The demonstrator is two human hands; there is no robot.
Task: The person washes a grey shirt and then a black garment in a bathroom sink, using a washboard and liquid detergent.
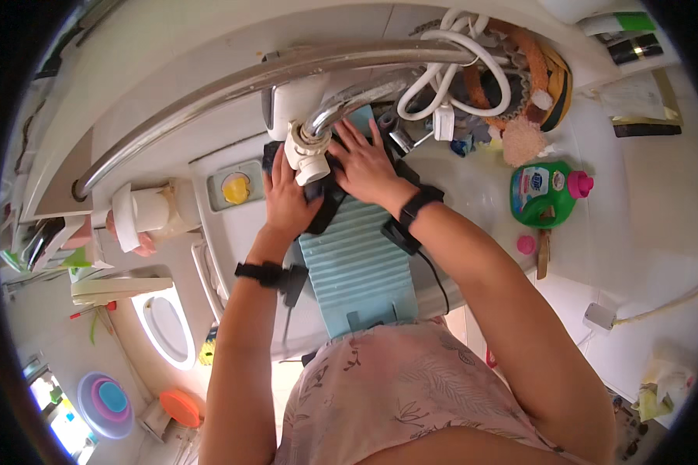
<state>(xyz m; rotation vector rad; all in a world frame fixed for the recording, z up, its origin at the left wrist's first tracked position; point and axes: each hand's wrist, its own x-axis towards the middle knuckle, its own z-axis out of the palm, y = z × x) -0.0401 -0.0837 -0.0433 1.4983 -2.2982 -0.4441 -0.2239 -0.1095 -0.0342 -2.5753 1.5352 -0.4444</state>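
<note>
My left hand (289,200) rests on a dark wet-looking cloth (327,216), its fingers spread and partly beside the faucet (313,152). To its right, my right hand (365,168) lies palm down with fingers apart, over the cloth and the upper part of the washboard. The light-blue ridged washboard (358,264) slopes from my waist up into the white washbasin (471,197). More of the dark cloth shows right of my right wrist. Both wrists carry black straps with small devices. The faucet hides part of the cloth between my hands.
A green detergent bottle (542,195) stands on the right, near its pink cap (526,244) and a wooden-handled brush (543,256). Yellow soap (235,189) sits in the left dish. A metal rail (279,68) and looped white cable (459,75) hang above the basin.
</note>
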